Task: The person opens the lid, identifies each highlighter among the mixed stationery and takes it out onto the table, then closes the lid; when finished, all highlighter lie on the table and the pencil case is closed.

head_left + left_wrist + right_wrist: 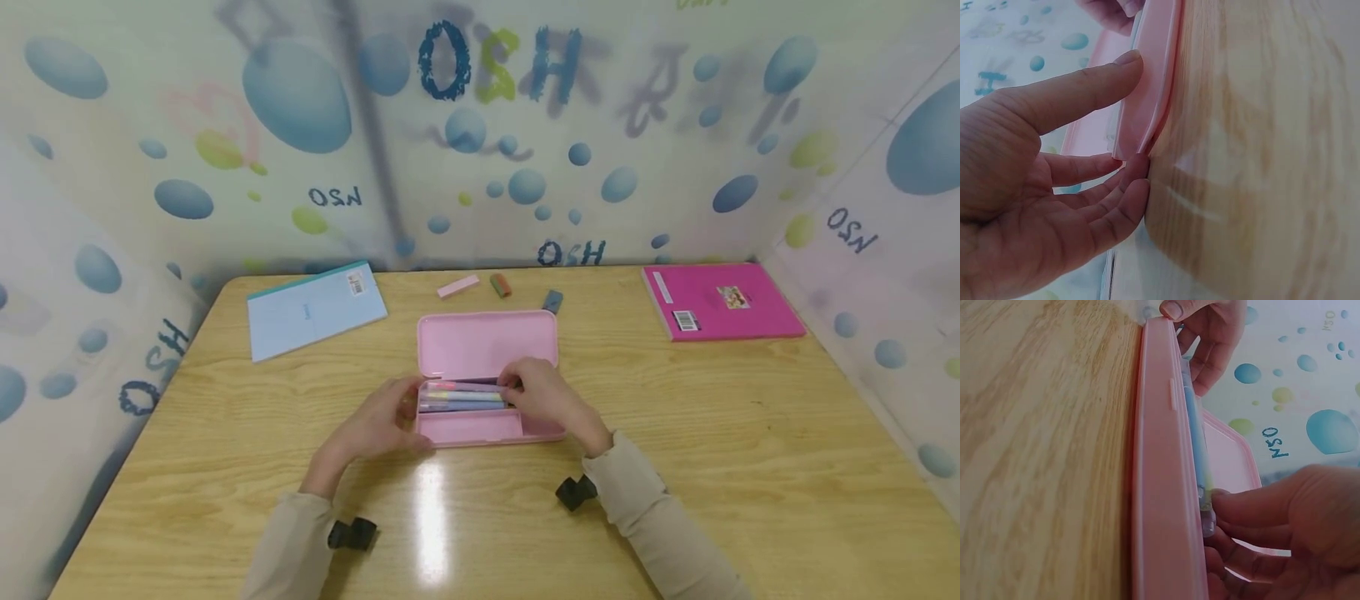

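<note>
A pink pencil case lies on the table with its lid folded back. Several pens in pastel colours lie side by side in its rear compartment. My left hand grips the case's left end, thumb along the front wall and fingers round the end. At the pens' right ends, my right hand pinches with thumb and fingers; in the right wrist view its thumb is on a blue pen with a yellow part near its end. The front compartment shows only bare pink plastic.
Behind the case lie a pink stick-shaped block, a small green and orange piece and a blue-grey eraser-like block. A light blue notebook lies at the back left, a magenta book at the back right. Patterned walls border the table.
</note>
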Action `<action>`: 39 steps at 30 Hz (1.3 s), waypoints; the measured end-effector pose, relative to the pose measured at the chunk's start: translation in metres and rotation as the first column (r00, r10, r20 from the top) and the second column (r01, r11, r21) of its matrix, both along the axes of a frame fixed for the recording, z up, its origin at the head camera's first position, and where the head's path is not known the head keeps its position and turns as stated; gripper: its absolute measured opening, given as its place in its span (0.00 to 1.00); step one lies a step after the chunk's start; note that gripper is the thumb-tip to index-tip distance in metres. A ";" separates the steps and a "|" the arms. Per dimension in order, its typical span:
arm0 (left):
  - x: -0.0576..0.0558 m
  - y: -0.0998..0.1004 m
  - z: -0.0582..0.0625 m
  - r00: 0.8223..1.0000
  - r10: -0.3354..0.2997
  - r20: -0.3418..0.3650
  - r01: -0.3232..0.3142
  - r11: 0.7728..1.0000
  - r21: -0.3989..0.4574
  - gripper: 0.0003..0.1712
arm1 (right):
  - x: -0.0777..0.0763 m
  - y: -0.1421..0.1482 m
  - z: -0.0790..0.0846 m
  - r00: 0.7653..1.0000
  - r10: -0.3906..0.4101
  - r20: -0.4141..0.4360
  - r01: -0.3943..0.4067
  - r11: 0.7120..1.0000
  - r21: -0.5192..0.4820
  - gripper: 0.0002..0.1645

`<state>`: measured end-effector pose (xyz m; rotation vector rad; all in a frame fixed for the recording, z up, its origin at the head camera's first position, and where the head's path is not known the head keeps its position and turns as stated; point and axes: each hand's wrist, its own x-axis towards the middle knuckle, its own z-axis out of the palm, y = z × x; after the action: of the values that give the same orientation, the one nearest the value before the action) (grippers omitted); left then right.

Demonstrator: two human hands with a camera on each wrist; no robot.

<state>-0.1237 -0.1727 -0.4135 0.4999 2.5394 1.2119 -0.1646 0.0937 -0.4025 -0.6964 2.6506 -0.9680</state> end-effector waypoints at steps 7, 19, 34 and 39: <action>0.000 0.000 0.001 1.000 0.007 -0.001 -0.007 1.000 -0.016 0.47 | 0.000 -0.001 -0.001 1.000 -0.015 0.007 0.015 1.000 -0.021 0.04; -0.001 -0.001 0.001 1.000 0.009 -0.006 -0.009 1.000 -0.018 0.47 | -0.001 0.005 0.003 0.999 -0.022 0.036 0.024 0.998 -0.054 0.08; -0.001 -0.001 -0.001 1.000 -0.005 -0.020 0.005 1.000 -0.008 0.46 | -0.009 0.025 0.007 0.991 -0.109 0.076 0.129 0.925 -0.359 0.07; 0.000 -0.001 0.000 1.000 0.003 -0.021 -0.004 1.000 -0.017 0.46 | -0.010 0.030 0.008 0.974 -0.174 0.148 0.220 0.890 -0.400 0.06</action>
<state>-0.1239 -0.1738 -0.4130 0.5073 2.5672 1.1914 -0.1746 0.1238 -0.3944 -0.4375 2.4744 -1.6088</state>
